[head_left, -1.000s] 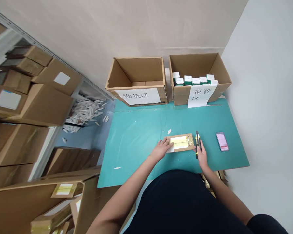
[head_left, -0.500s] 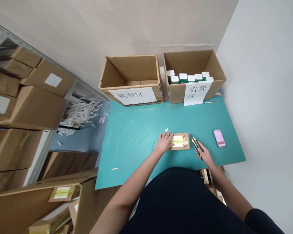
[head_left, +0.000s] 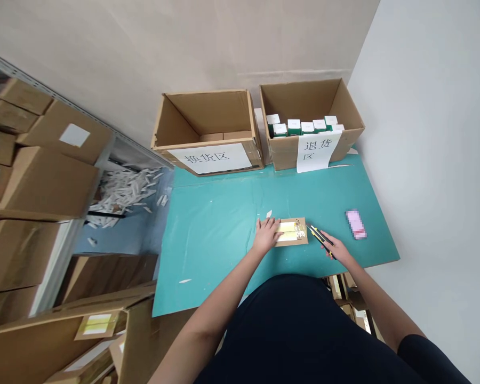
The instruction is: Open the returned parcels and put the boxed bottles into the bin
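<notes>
A small cardboard box (head_left: 301, 240) lies flat on the green tabletop, with a white label and yellowish tape along its top. My left hand (head_left: 266, 233) holds the box at its left end, fingers over the top and far edge, thumb lying on the label. In my right hand (head_left: 333, 247) is a black and yellow utility knife (head_left: 319, 237), its tip pointing up and left. The tip is just off the right end of the box, apart from it. Whether the blade is out is too small to tell.
Two large open cartons with paper signs stand at the back, the left carton (head_left: 260, 154) and the right carton (head_left: 280, 160), which holds several white-and-green boxes. A blurred pink phone-like object (head_left: 356, 224) lies at right. Left are stacked cartons (head_left: 52, 178) and an open carton of parcels (head_left: 138, 341).
The knife in my right hand has tilted to a flatter angle, its tip still by the box's right end. My left hand stays on the box. The whole view has shifted slightly.
</notes>
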